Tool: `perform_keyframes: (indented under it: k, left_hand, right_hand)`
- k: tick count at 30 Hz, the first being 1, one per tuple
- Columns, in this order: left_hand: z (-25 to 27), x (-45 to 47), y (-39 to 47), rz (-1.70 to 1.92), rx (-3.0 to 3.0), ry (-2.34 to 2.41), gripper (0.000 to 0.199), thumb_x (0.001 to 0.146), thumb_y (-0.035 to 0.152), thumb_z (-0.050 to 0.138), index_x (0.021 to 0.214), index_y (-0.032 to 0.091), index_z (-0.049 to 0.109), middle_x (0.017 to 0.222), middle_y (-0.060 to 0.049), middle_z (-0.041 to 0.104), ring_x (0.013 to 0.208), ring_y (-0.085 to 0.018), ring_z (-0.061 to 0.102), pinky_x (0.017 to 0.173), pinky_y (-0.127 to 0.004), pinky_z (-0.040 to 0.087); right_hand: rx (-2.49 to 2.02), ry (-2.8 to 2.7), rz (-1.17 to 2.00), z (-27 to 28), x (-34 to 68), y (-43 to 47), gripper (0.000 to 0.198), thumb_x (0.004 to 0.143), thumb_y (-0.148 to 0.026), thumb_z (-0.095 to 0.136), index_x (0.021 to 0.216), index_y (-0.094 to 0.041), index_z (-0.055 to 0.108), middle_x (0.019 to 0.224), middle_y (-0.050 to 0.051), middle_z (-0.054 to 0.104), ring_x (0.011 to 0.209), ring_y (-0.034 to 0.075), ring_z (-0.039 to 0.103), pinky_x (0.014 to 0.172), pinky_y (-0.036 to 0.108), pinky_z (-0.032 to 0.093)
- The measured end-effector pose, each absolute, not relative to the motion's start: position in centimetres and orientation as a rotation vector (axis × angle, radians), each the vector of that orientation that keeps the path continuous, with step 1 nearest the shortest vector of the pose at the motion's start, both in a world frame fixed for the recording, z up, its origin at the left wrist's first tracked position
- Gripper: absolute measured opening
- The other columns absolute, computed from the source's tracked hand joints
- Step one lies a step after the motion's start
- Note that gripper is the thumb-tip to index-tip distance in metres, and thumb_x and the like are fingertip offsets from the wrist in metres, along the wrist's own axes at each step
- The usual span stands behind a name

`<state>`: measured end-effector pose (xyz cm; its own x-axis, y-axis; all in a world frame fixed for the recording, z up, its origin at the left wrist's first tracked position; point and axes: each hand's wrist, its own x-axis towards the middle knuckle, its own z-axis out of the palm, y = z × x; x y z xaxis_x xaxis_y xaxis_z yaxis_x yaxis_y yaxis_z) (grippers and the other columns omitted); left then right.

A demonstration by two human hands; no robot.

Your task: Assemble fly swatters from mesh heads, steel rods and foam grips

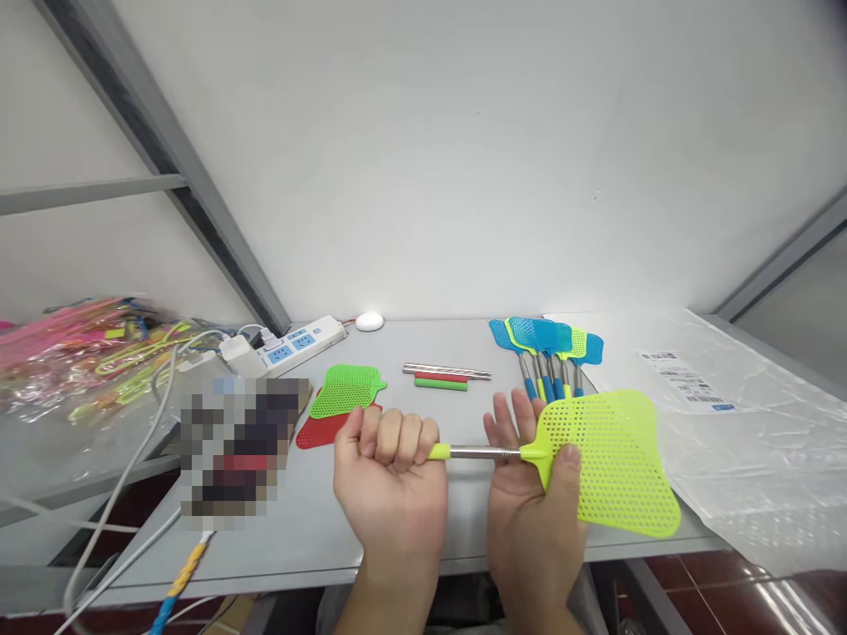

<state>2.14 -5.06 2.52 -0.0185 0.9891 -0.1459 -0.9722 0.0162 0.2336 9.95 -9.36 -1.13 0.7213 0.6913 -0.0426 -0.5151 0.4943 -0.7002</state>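
Observation:
A yellow-green fly swatter (618, 463) with a short metal rod is held level above the table. My left hand (393, 476) is wrapped in a fist round its handle, hiding most of the grip. At the other end, my right hand (535, 503) pinches the swatter's head near its neck, thumb on top and fingers behind. Beyond my left hand, a green swatter head (348, 391) overlaps a red swatter head (324, 430). Metal rods (446, 371) lie further back, beside a green grip tube (440, 384) and a red one. Several blue and yellow swatters (539, 335) are fanned out behind my right hand.
A power strip (304, 344) with plugs and a white mouse-like object (369, 321) sit at the back left. Cables run down the left side, past a pixelated object (242, 450). Plastic-bagged goods (79, 370) lie far left; a clear plastic bag (747, 441) covers the right side.

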Motion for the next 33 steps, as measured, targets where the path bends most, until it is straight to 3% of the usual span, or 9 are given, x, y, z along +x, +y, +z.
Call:
perform_keyframes:
  k: [5, 10, 12, 16, 21, 26, 28, 31, 33]
  left_hand:
    - [3.6, 3.2, -6.5, 1.65, 0.274, 0.367, 0.039, 0.092, 0.027, 0.045, 0.059, 0.021, 0.024, 0.053, 0.007, 0.021, 0.045, -0.009, 0.025, 0.048, -0.025, 0.034]
    - [0.9, 3.9, -7.5, 1.503, 0.722, 0.663, 0.033, 0.094, 0.034, 0.045, 0.064, 0.019, 0.046, 0.077, -0.002, 0.052, 0.079, -0.016, 0.05, 0.079, -0.029, 0.043]
    - [-0.5, 4.1, -7.8, 1.299, 1.076, 0.818, 0.03, 0.094, 0.038, 0.045, 0.071, 0.02, 0.055, 0.079, -0.003, 0.055, 0.08, -0.018, 0.051, 0.075, -0.027, 0.041]
    - [-2.8, 4.2, -8.1, 0.848, 1.663, 0.85, 0.033, 0.094, 0.041, 0.046, 0.069, 0.022, 0.054, 0.065, 0.0, 0.049, 0.062, -0.016, 0.043, 0.058, -0.027, 0.032]
    - [-3.7, 3.9, -8.2, 0.868, 1.768, 0.996, 0.026, 0.092, 0.036, 0.05, 0.07, 0.023, 0.052, 0.061, 0.001, 0.05, 0.056, -0.016, 0.041, 0.055, -0.027, 0.03]
    - [-3.8, 3.5, -8.7, 0.905, 1.541, 1.047, 0.023, 0.094, 0.035, 0.047, 0.11, 0.026, 0.061, 0.095, -0.007, 0.067, 0.09, -0.023, 0.06, 0.076, -0.029, 0.041]
    - [-3.8, 3.2, -8.5, 1.002, 1.485, 1.122, 0.025, 0.093, 0.036, 0.049, 0.112, 0.026, 0.063, 0.099, -0.008, 0.067, 0.096, -0.024, 0.059, 0.079, -0.029, 0.04]
    - [-2.7, 2.9, -7.4, 1.092, 1.576, 1.175, 0.011, 0.088, 0.034, 0.058, 0.09, 0.026, 0.065, 0.078, -0.004, 0.065, 0.074, -0.022, 0.058, 0.064, -0.026, 0.035]
    - [-1.2, 3.2, -6.2, 1.057, 1.722, 1.171, 0.018, 0.087, 0.032, 0.059, 0.071, 0.025, 0.055, 0.056, 0.002, 0.052, 0.053, -0.018, 0.044, 0.053, -0.027, 0.024]
  right_hand:
    - [-0.785, -0.277, 0.873, -1.4, 11.8, -8.6, 0.041, 0.095, -0.047, 0.043, 0.124, -0.022, 0.057, 0.126, 0.009, 0.065, 0.111, 0.027, 0.064, 0.096, 0.048, 0.048]
    - [-0.834, -0.353, 0.886, -1.9, 13.9, -8.9, 0.041, 0.091, -0.045, 0.052, 0.122, -0.018, 0.057, 0.113, 0.011, 0.07, 0.099, 0.027, 0.069, 0.095, 0.048, 0.047]
    - [-0.872, -0.395, 0.917, -2.3, 13.9, -9.5, 0.038, 0.092, -0.046, 0.05, 0.117, -0.018, 0.057, 0.103, 0.01, 0.073, 0.097, 0.026, 0.069, 0.092, 0.047, 0.048]
    - [-0.98, -0.517, 0.947, -3.0, 13.5, -10.2, 0.038, 0.095, -0.051, 0.044, 0.115, -0.02, 0.054, 0.095, 0.008, 0.075, 0.096, 0.025, 0.068, 0.089, 0.044, 0.048]
    - [-1.177, -0.817, 0.948, -3.3, 14.0, -10.3, 0.039, 0.094, -0.051, 0.046, 0.115, -0.023, 0.064, 0.127, 0.009, 0.064, 0.117, 0.023, 0.058, 0.1, 0.037, 0.043]
    - [-1.24, -1.049, 0.979, -4.5, 13.9, -10.8, 0.042, 0.095, -0.046, 0.046, 0.131, -0.027, 0.058, 0.128, 0.007, 0.063, 0.12, 0.023, 0.056, 0.103, 0.039, 0.042]
    - [-1.295, -1.132, 0.879, -5.1, 14.0, -11.2, 0.041, 0.094, -0.042, 0.049, 0.13, -0.027, 0.059, 0.128, 0.007, 0.063, 0.119, 0.024, 0.056, 0.102, 0.04, 0.043]
    - [-1.368, -1.179, 0.654, -6.0, 15.3, -12.0, 0.038, 0.089, -0.037, 0.058, 0.126, -0.028, 0.062, 0.124, 0.007, 0.065, 0.113, 0.026, 0.059, 0.097, 0.041, 0.047]
    - [-1.431, -1.169, 0.484, -6.4, 16.8, -12.6, 0.033, 0.087, -0.035, 0.06, 0.119, -0.027, 0.066, 0.12, 0.007, 0.066, 0.111, 0.027, 0.059, 0.097, 0.043, 0.045]
